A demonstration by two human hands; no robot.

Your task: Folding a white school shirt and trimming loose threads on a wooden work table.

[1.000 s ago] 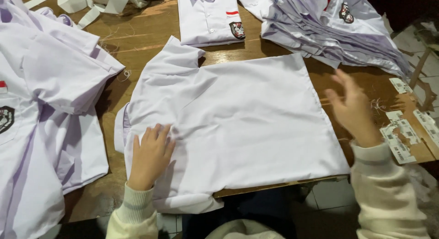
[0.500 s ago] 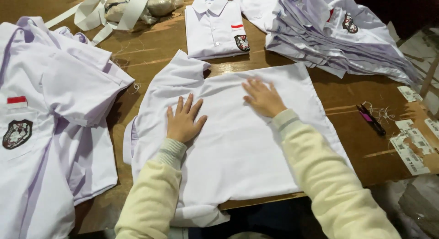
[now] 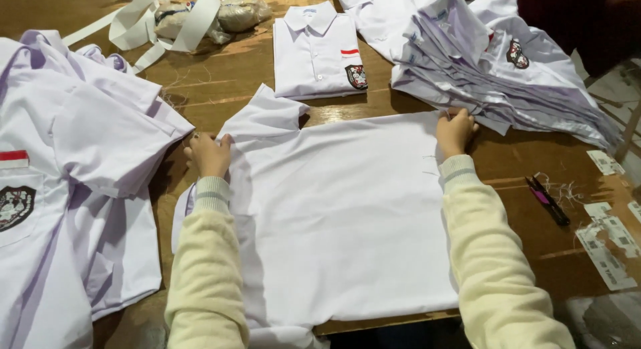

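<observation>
The left hand (image 3: 208,154) has its fingers curled down over the left edge of the white shirt (image 3: 340,215), pinching the cloth just below the short sleeve; the right hand (image 3: 455,130) does the same at the shirt's far right corner, fingers bent and closed on the fabric, knuckles up. Both wrists run back into cream knitted sleeves (image 3: 497,269). The shirt lies flat, back upward, in the middle of the wooden table (image 3: 220,88), its near hem hanging over the table edge at 6 o'clock.

From the right hand, a fanned pile of shirts (image 3: 494,75) lies touching it at 1 o'clock, some showing chest badges; a folded shirt (image 3: 317,52) with collar, red-and-white strip and dark badge lies at 12 o'clock of the spread shirt, just apart from it. At 9 o'clock of the left hand a heap of white shirts (image 3: 73,189) covers the table's left side, close beside the fingers. At 11 o'clock, white strapping tape (image 3: 160,25) lies looped over a bundle. At 3 o'clock, well apart from the shirt, lie small black snips with purple trim (image 3: 547,200), loose threads and paper tags (image 3: 604,255).
</observation>
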